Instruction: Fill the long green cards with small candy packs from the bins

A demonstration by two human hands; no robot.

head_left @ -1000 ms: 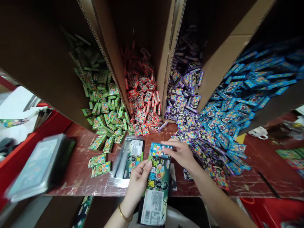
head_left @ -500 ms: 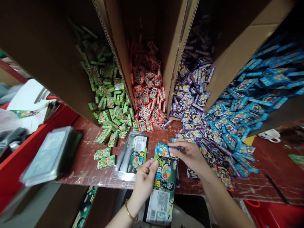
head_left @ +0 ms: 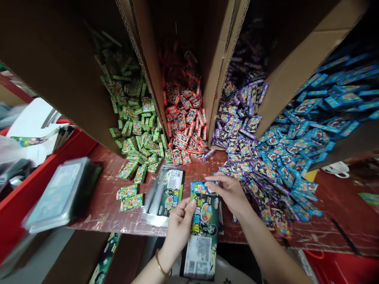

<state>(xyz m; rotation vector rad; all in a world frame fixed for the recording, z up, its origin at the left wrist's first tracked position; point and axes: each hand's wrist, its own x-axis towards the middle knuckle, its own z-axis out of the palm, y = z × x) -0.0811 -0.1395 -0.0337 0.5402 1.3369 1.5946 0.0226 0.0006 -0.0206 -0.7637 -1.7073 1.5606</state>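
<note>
The left hand (head_left: 180, 221) pinches the pack (head_left: 203, 232), the right hand (head_left: 229, 193) the blue packet (head_left: 199, 188) just beyond that pinch, where a skewed angle could snag it.

Packet piles (head_left: 186, 136) run from boxes (head_left: 218, 75) onto my bench (head_left: 108, 215). Sleeve stack (head_left: 60, 189) left, card pack (head_left: 171, 197) between it and my left fingers (head_left: 190, 208).

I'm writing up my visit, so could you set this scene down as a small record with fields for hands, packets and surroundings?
Left hand: holds a dark printed pack
Right hand: holds a blue packet at the pack's top end; whether partly inside, unclear
Piles, left to right: green packets, red packets, purple packets, blue packets
Between piles: cardboard walls
Surface: dark red table
</note>
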